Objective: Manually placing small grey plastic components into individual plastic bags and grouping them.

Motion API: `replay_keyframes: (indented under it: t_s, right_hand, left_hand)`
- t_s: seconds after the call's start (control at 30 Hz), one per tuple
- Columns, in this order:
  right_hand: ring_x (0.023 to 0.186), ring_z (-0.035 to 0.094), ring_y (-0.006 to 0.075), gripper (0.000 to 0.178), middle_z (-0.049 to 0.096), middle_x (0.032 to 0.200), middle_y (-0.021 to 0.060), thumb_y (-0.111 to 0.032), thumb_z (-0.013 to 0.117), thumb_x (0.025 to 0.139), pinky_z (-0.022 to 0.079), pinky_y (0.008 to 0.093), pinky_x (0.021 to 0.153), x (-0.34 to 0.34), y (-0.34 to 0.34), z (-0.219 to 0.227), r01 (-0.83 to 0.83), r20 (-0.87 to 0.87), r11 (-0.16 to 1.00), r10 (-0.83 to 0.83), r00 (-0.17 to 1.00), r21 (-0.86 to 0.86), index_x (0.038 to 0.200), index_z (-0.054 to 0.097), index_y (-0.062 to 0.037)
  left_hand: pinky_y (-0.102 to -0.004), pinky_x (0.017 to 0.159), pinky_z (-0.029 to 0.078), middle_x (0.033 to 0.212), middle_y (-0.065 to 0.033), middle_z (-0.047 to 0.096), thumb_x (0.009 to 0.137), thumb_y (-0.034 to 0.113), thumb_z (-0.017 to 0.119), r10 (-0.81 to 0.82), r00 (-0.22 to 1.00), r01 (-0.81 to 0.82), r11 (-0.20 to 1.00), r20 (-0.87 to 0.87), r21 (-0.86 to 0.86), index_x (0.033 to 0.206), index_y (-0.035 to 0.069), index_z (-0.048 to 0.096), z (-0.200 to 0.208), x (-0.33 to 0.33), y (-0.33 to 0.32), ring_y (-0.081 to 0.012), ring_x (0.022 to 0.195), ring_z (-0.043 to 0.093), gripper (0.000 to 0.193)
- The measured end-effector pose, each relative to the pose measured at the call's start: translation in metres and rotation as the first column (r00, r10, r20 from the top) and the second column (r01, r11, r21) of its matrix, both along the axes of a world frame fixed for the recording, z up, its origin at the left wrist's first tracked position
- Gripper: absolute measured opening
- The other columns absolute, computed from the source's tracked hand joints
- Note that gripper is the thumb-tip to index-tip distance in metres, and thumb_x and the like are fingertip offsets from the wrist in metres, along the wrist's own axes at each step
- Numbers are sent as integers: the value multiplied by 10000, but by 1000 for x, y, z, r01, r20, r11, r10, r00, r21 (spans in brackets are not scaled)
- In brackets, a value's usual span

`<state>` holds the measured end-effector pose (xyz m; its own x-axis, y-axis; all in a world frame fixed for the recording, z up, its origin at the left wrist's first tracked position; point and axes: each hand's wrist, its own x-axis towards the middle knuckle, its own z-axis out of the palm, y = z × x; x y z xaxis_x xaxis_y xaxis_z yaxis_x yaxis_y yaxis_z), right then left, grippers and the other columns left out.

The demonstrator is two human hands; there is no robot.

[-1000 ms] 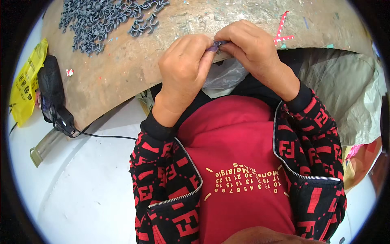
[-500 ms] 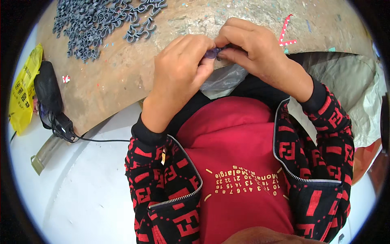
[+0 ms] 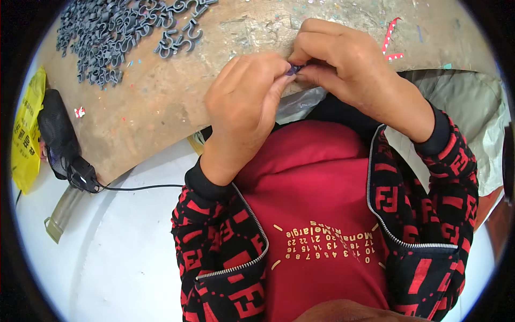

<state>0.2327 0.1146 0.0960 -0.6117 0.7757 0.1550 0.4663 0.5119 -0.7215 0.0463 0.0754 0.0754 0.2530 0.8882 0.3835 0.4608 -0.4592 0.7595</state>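
Note:
My left hand [image 3: 244, 102] is closed, thumb and fingertips pinching one side of a small purple plastic piece [image 3: 293, 70]. From the other side, my right hand [image 3: 348, 64] pinches its dark end between thumb and bent forefinger. The two hands nearly meet over the front edge of the worn brown table [image 3: 155, 115]. Fingers cover most of the piece, so its full shape is hidden. Farther back on the left lies a big heap of grey plastic hooks [image 3: 115, 40], with a few loose ones [image 3: 178, 42] at its near right side.
A red strip with white marks [image 3: 392, 37] lies at the back right. Left of the table are a black mesh pouch [image 3: 56, 123] with a cable and a yellow plastic bag [image 3: 27, 137]. A pale sack [image 3: 456, 102] hangs at the right, and clear plastic [image 3: 303, 102] shows below my hands.
My fingertips have come closer together, and less of the purple piece shows between them. Both hands have shifted slightly right in the picture. The hook heap looks unchanged.

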Motion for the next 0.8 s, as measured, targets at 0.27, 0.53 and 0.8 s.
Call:
replay_keyframes:
  t_s: [0.27, 0.53, 0.8]
  right_hand:
    - [771, 553, 319, 183, 516, 792, 111, 17, 661, 683, 445, 386, 634, -5, 0, 5, -25, 32, 999, 24, 999, 24, 815, 542, -23]
    - [763, 556, 328, 198, 510, 804, 115, -10, 668, 696, 455, 401, 628, -8, -14, -7, 80, -4, 989, -80, 997, 127, 842, 536, -26]
    - [912, 616, 245, 296, 616, 998, 122, -32, 696, 771, 494, 311, 786, 19, -60, 1, 307, -155, 936, -282, 947, 170, 1061, 635, -39]
  left_hand:
    - [-338, 633, 466, 804, -80, 622, 713, -18, 667, -44, 996, 58, 981, -81, 186, 809, 43, 580, -9, 0, 2, -272, 703, 576, 143]
    - [-365, 677, 473, 846, -96, 627, 726, 7, 682, -13, 996, 22, 994, -89, 103, 861, 45, 587, -8, -1, 0, -284, 749, 591, 170]
    - [-338, 758, 514, 995, -151, 656, 732, -26, 716, -3, 1000, 1, 986, 13, 169, 971, 22, 598, 5, -6, -49, -299, 869, 643, 271]
